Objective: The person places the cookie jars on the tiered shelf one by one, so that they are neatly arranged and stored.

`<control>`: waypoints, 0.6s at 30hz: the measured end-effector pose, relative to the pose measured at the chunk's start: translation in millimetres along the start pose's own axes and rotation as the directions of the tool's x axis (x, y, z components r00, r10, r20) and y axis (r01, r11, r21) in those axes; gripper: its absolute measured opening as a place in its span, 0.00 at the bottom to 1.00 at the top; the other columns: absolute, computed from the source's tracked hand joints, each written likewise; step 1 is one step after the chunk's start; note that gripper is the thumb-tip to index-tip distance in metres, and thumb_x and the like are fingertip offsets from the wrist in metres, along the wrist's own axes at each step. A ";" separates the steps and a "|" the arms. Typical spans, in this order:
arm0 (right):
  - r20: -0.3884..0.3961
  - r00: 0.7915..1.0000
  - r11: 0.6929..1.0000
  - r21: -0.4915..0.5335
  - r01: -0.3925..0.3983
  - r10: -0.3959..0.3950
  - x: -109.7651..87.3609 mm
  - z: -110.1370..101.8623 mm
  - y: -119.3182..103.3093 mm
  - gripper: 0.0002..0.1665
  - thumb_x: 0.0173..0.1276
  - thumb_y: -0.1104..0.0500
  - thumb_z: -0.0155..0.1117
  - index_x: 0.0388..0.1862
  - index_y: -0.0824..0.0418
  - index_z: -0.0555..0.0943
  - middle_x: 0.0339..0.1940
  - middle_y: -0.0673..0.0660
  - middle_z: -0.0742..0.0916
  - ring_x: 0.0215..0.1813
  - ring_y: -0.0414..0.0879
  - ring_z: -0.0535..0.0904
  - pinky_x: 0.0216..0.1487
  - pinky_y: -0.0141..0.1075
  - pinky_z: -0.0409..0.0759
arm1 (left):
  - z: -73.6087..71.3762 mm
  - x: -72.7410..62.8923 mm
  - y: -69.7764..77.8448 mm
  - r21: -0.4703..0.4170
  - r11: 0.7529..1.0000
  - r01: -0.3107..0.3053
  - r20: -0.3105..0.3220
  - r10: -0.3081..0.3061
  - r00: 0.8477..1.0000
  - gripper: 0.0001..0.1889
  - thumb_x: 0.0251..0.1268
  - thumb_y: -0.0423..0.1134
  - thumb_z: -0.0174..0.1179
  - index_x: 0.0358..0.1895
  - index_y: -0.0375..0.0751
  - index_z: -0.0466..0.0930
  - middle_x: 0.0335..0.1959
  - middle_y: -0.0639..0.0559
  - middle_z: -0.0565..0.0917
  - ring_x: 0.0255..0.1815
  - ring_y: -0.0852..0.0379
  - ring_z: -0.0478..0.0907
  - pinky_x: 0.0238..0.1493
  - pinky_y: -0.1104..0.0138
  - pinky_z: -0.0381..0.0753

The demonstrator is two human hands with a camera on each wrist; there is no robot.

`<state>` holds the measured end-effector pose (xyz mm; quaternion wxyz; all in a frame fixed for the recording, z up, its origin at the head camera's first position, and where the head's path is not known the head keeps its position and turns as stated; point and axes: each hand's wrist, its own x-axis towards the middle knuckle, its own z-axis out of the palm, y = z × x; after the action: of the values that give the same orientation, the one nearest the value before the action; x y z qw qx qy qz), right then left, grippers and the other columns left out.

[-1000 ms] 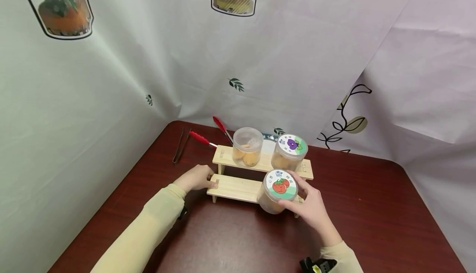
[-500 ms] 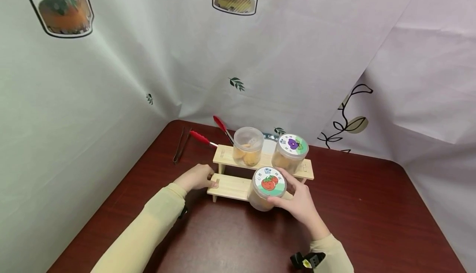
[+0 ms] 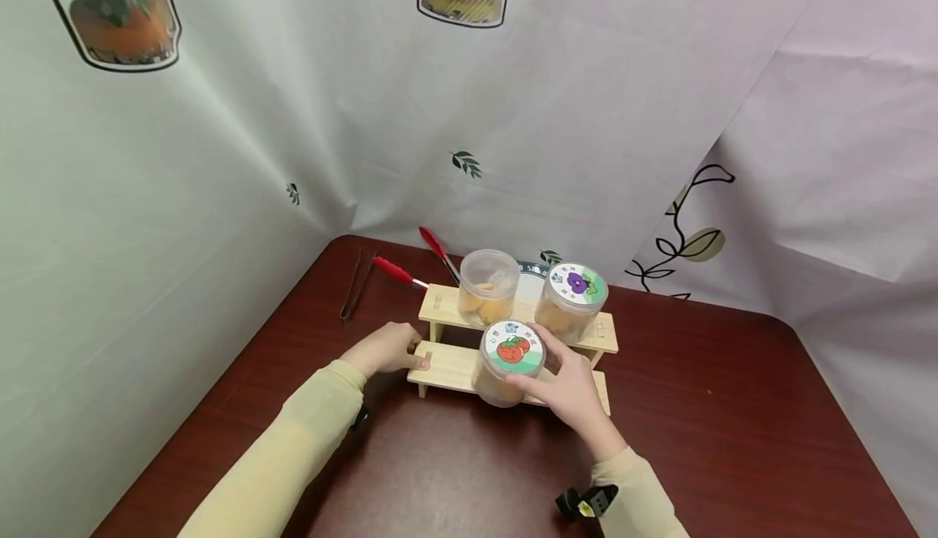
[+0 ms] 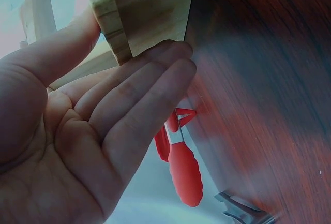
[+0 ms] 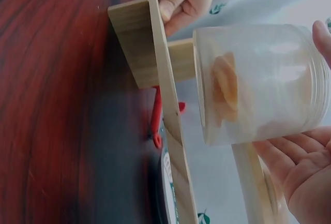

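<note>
My right hand (image 3: 567,383) grips a clear plastic jar (image 5: 258,84) near its lid, thumb on one side and fingers on the other. A tomato picture decorates the lid (image 3: 515,348), and orange-yellow pieces lie at the jar's bottom. In the right wrist view a gap shows between the jar and the lower board of a two-tier wooden rack (image 3: 447,365). My left hand (image 3: 384,349) holds the left end of that board, thumb above and fingers underneath. On the upper tier stand a lidless jar (image 3: 488,290) with yellow pieces and a jar with a purple-picture lid (image 3: 577,286).
Behind the rack lie red-handled tongs (image 3: 396,270) and a white plate with a dark patterned rim (image 3: 533,269). Metal tongs (image 3: 357,287) rest at the table's back left. White printed cloth (image 3: 586,131) hangs behind the dark red table (image 3: 725,408).
My right hand has carried the tomato-lid jar leftward and slightly back along the lower tier, from its right part to about its middle. My left hand stays on the rack's end.
</note>
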<state>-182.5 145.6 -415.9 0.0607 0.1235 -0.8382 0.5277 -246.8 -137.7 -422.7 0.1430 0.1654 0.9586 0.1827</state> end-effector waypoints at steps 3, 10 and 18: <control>0.000 1.000 1.000 -0.013 -0.002 0.002 0.8 5.0 -2.3 0.47 0.45 0.52 0.81 0.65 0.58 0.72 0.57 0.56 0.81 0.56 0.49 0.79 0.57 0.44 0.74 | -0.3 -0.2 0.4 -0.003 1.000 0.000 0.000 0.000 1.000 0.10 0.54 0.43 0.69 0.28 0.40 0.81 0.19 0.53 0.76 0.23 0.58 0.66 0.28 0.67 0.65; -0.019 1.000 0.997 -0.072 0.021 -0.022 3.6 14.6 -6.8 0.48 0.41 0.47 0.81 0.63 0.53 0.73 0.55 0.52 0.82 0.56 0.48 0.79 0.57 0.46 0.74 | -1.5 -0.6 1.3 0.001 1.000 -0.006 0.000 0.006 1.000 0.11 0.54 0.43 0.69 0.28 0.40 0.81 0.19 0.54 0.74 0.22 0.59 0.66 0.26 0.67 0.64; -0.045 0.999 0.998 -0.058 0.002 -0.005 3.8 23.3 -6.4 0.50 0.40 0.45 0.81 0.65 0.53 0.72 0.56 0.53 0.82 0.56 0.49 0.79 0.56 0.46 0.75 | -0.5 0.1 0.1 -0.011 1.000 -0.002 0.004 0.002 1.000 0.10 0.54 0.43 0.69 0.29 0.40 0.82 0.19 0.54 0.75 0.23 0.59 0.66 0.27 0.68 0.65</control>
<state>-183.8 121.5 -419.6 0.0841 0.1111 -0.8513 0.5058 -247.0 -137.7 -422.2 0.1456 0.1659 0.9571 0.1876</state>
